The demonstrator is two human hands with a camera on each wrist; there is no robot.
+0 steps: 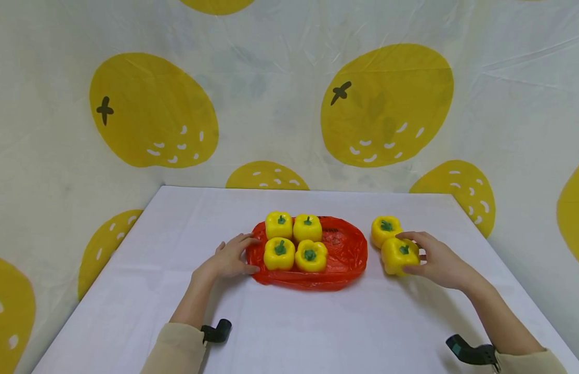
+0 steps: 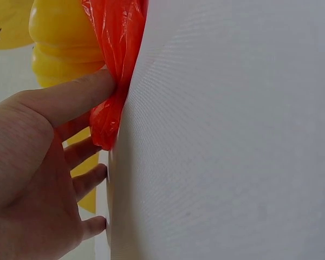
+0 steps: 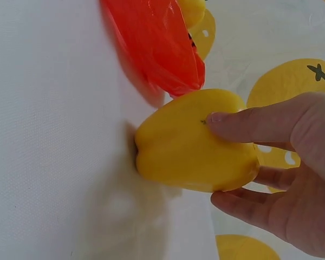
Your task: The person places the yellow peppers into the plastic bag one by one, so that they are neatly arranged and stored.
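Note:
A red plastic bag (image 1: 341, 246) lies spread open on the table, with several yellow bell peppers (image 1: 280, 254) standing in its left part, green stems up. My left hand (image 1: 232, 257) holds the bag's left end, thumb at the near side and fingers at the far side. In the left wrist view the gathered red plastic (image 2: 111, 108) passes between thumb and fingers. To the right of the bag, my right hand (image 1: 436, 259) grips a yellow bell pepper (image 3: 189, 141) between thumb and fingers, its lower end close to the table. Another yellow bell pepper (image 1: 383, 228) stands just behind it.
The white-covered table (image 1: 317, 332) ends at a back edge against a hanging cloth (image 1: 271, 104) printed with large yellow fruit. Cloth also hangs along both sides. A black wrist camera is strapped on each forearm.

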